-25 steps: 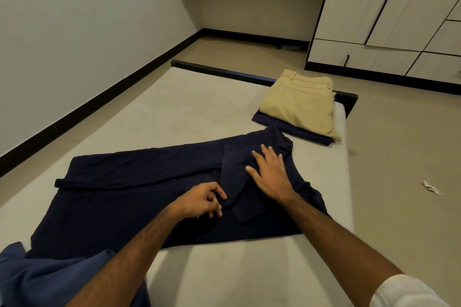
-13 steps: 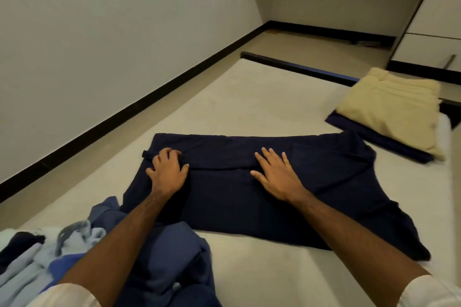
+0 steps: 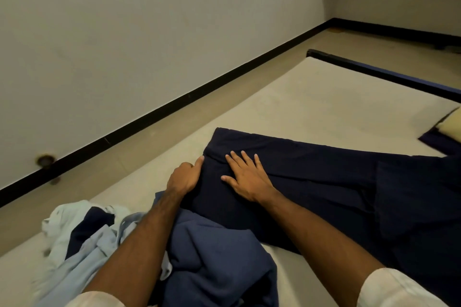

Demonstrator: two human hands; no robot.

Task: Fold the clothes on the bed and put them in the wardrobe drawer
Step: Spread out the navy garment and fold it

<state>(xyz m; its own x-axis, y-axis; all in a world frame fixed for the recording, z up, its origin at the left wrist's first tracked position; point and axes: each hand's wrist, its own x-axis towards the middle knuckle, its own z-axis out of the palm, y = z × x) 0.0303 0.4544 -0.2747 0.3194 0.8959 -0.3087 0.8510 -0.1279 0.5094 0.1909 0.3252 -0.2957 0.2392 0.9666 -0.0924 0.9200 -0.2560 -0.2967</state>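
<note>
You are working the dark navy garment (image 3: 324,182), which is lying flat across the middle of the bed (image 3: 311,97) and running off toward the right. Your right hand (image 3: 247,177) is pressing flat on its left end, fingers straight and spread. Your left hand (image 3: 183,178) is curling at the garment's left edge, thumb on top; it appears to be gripping the edge, though the fingers are tucking out of sight beneath.

Handling, as a judgement: the cloth is looking soft, limp and light, draping with no stiffness. It will likely slide and bunch on the smooth mattress, so you are better off taking hold at the folded left edge or a corner while pinning the body with a flat palm.

Hard to make out: the garment's right part is running out of frame. A blue garment (image 3: 219,257) and a pale crumpled heap (image 3: 82,237) are lying near you, partly behind your left forearm. A beige folded piece (image 3: 451,123) is showing only a sliver at the right edge. The wardrobe drawer is not in view.
</note>
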